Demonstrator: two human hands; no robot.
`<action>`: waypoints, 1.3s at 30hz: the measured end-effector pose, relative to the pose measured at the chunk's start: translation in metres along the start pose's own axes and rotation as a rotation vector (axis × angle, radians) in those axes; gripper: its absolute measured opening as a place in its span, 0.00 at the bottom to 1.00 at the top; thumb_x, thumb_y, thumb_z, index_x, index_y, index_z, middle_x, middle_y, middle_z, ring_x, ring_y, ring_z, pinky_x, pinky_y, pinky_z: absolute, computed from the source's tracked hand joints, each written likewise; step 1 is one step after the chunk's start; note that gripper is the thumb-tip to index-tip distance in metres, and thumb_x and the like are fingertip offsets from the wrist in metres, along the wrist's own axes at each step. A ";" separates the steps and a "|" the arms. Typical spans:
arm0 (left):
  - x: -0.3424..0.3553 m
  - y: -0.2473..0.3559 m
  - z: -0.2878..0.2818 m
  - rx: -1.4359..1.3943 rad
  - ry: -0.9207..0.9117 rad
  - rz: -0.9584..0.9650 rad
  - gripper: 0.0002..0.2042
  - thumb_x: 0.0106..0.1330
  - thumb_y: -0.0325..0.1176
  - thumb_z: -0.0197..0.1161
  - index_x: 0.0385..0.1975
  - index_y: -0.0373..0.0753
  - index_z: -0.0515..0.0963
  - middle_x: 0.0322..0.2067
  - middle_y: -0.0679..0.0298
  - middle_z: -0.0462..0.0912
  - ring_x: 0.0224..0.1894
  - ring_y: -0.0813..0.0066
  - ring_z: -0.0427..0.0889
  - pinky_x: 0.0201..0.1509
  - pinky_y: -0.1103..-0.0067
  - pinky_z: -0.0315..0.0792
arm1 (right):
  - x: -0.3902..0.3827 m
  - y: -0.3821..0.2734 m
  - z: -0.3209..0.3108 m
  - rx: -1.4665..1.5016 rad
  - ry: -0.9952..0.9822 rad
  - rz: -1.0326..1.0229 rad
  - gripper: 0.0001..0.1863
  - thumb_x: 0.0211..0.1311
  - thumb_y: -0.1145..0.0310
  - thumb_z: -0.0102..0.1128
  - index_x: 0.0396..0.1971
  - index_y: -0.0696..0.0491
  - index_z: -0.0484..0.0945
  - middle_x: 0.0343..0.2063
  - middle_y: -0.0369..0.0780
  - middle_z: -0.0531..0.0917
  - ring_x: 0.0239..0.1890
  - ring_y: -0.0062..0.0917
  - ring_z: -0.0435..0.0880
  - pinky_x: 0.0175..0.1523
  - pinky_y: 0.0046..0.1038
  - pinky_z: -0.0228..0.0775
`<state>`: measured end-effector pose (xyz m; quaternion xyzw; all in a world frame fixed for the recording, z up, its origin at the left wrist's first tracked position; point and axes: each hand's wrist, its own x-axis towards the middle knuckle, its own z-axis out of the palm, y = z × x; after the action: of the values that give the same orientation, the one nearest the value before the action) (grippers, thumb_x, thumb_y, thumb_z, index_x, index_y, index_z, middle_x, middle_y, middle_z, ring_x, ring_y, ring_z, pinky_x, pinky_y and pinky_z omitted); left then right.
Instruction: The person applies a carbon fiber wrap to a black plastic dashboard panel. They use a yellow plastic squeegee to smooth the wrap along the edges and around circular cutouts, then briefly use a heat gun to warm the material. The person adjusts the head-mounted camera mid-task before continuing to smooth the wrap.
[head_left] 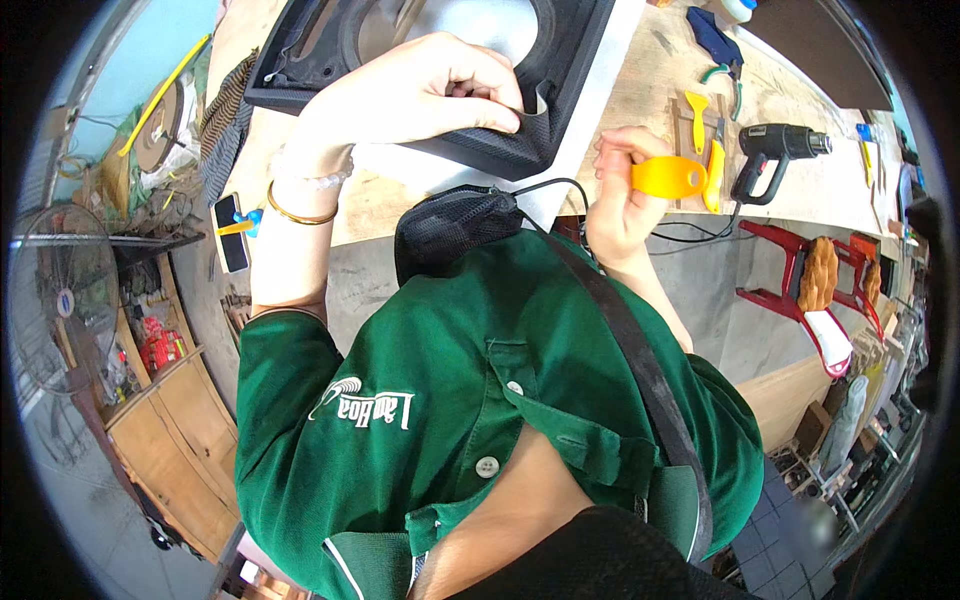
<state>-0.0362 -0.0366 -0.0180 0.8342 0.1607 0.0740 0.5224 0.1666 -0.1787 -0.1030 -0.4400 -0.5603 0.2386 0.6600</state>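
Observation:
A black box frame (500, 158) with a round opening, like a speaker cabinet, lies at the near edge of the workbench. Black textured covering material (537, 122) stands up as a loose flap at its near right corner. My left hand (440, 95) reaches over the frame, with thumb and fingers pinched together on that flap. Off to the right of the frame, my right hand (622, 190) is raised and closed around a yellow plastic scraper (668, 178). The scraper is apart from the frame.
A black heat gun (775, 150) lies on the right of the workbench (640, 90), its cable trailing nearby. Beside it are another yellow scraper (697, 115), a yellow-handled knife (714, 178) and green-handled pliers (735, 90). A phone (232, 240) sits at the left edge.

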 end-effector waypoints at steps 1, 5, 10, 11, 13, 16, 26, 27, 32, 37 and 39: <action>0.000 0.000 0.001 0.012 0.002 -0.007 0.07 0.65 0.27 0.65 0.34 0.30 0.77 0.32 0.64 0.77 0.37 0.78 0.75 0.44 0.81 0.69 | -0.003 -0.001 0.005 -0.030 -0.001 0.037 0.16 0.58 0.74 0.64 0.45 0.58 0.72 0.33 0.38 0.73 0.30 0.19 0.70 0.35 0.22 0.65; 0.000 0.000 0.002 0.006 0.025 0.008 0.08 0.66 0.29 0.65 0.34 0.29 0.77 0.31 0.65 0.77 0.36 0.79 0.75 0.45 0.81 0.69 | -0.009 -0.001 0.031 -0.139 0.021 0.039 0.43 0.36 0.64 0.85 0.53 0.53 0.65 0.33 0.34 0.68 0.30 0.16 0.65 0.33 0.19 0.59; 0.002 -0.004 0.004 0.031 0.056 0.053 0.09 0.65 0.30 0.65 0.34 0.29 0.78 0.30 0.65 0.78 0.36 0.80 0.75 0.44 0.80 0.69 | -0.006 -0.003 0.057 -0.210 0.196 0.020 0.47 0.33 0.62 0.87 0.52 0.54 0.62 0.32 0.33 0.67 0.29 0.16 0.65 0.32 0.20 0.58; 0.002 -0.005 0.004 0.017 0.067 0.062 0.09 0.65 0.30 0.65 0.34 0.29 0.78 0.30 0.65 0.78 0.36 0.80 0.75 0.44 0.80 0.69 | -0.006 -0.005 0.058 -0.301 0.188 0.016 0.45 0.36 0.62 0.86 0.51 0.55 0.62 0.31 0.33 0.67 0.29 0.16 0.65 0.33 0.19 0.58; 0.002 -0.006 0.005 0.008 0.085 0.109 0.09 0.65 0.30 0.65 0.33 0.29 0.78 0.29 0.65 0.78 0.36 0.80 0.76 0.44 0.79 0.69 | -0.007 -0.006 0.059 -0.326 0.167 -0.003 0.42 0.39 0.63 0.85 0.50 0.56 0.62 0.31 0.33 0.67 0.28 0.16 0.65 0.33 0.19 0.58; 0.002 -0.009 0.006 0.047 0.114 0.154 0.10 0.65 0.31 0.65 0.32 0.29 0.79 0.27 0.64 0.78 0.34 0.79 0.76 0.43 0.79 0.70 | -0.010 -0.006 0.054 -0.099 0.162 0.052 0.33 0.50 0.68 0.78 0.49 0.55 0.62 0.34 0.33 0.69 0.30 0.16 0.66 0.35 0.19 0.60; 0.007 -0.023 0.004 -0.118 0.130 0.148 0.19 0.74 0.44 0.56 0.41 0.30 0.82 0.35 0.68 0.85 0.36 0.84 0.76 0.45 0.82 0.72 | -0.006 -0.020 0.064 -0.365 0.227 0.054 0.46 0.44 0.66 0.80 0.62 0.59 0.61 0.53 0.42 0.69 0.44 0.24 0.73 0.48 0.24 0.68; 0.007 -0.023 0.003 -0.128 0.133 0.150 0.19 0.74 0.44 0.56 0.40 0.30 0.82 0.35 0.68 0.85 0.37 0.84 0.76 0.45 0.82 0.72 | -0.003 -0.020 0.069 -0.330 0.240 0.013 0.47 0.43 0.65 0.80 0.62 0.59 0.61 0.54 0.43 0.69 0.49 0.28 0.73 0.51 0.26 0.69; 0.008 -0.018 0.003 -0.139 0.077 0.111 0.20 0.74 0.44 0.56 0.40 0.29 0.82 0.35 0.67 0.84 0.39 0.84 0.77 0.47 0.82 0.72 | 0.005 -0.026 0.078 -0.390 0.216 0.085 0.46 0.46 0.64 0.76 0.63 0.60 0.59 0.55 0.48 0.68 0.61 0.37 0.69 0.64 0.37 0.62; 0.007 -0.016 0.003 -0.177 0.066 0.124 0.19 0.75 0.43 0.56 0.41 0.29 0.82 0.35 0.66 0.84 0.40 0.83 0.78 0.48 0.81 0.72 | 0.002 -0.034 0.075 -0.140 0.166 0.168 0.37 0.57 0.79 0.63 0.65 0.58 0.55 0.54 0.45 0.68 0.56 0.26 0.73 0.61 0.28 0.69; 0.007 -0.015 0.002 -0.136 0.068 0.103 0.19 0.75 0.43 0.56 0.41 0.30 0.81 0.36 0.66 0.84 0.41 0.83 0.78 0.49 0.81 0.72 | 0.002 -0.033 0.074 -0.152 0.155 0.135 0.37 0.57 0.78 0.64 0.65 0.58 0.55 0.55 0.45 0.68 0.57 0.26 0.73 0.61 0.29 0.69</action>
<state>-0.0319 -0.0299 -0.0332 0.8011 0.1299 0.1396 0.5674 0.0910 -0.1703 -0.0747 -0.5425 -0.4932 0.2044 0.6486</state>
